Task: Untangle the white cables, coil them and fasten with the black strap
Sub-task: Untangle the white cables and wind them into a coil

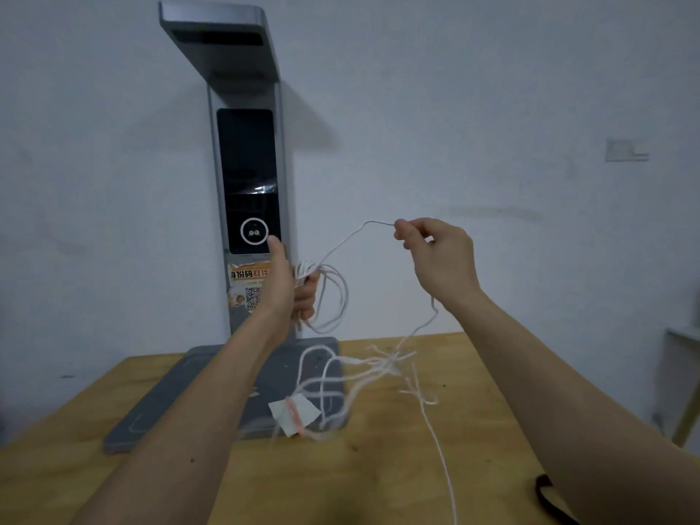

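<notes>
My left hand (291, 286) is raised in front of the grey machine and grips a bundle of white cable loops (329, 293) that hang beside it. My right hand (432, 252) is held up to the right and pinches a single white strand (363, 229) running back to that bundle. From the right hand the cable drops to a tangled heap of white cables (363, 369) lying on the machine's base and the table. A white tag with a pink band (293, 411) lies in the heap. The black strap (549, 498) lies on the table by my right forearm, partly hidden.
A tall grey machine (250, 176) with a dark screen stands against the white wall, its flat base (159, 407) on the wooden table (378, 479). One loose cable end (443, 467) trails toward the table's front edge. A light piece of furniture (682, 373) stands at far right.
</notes>
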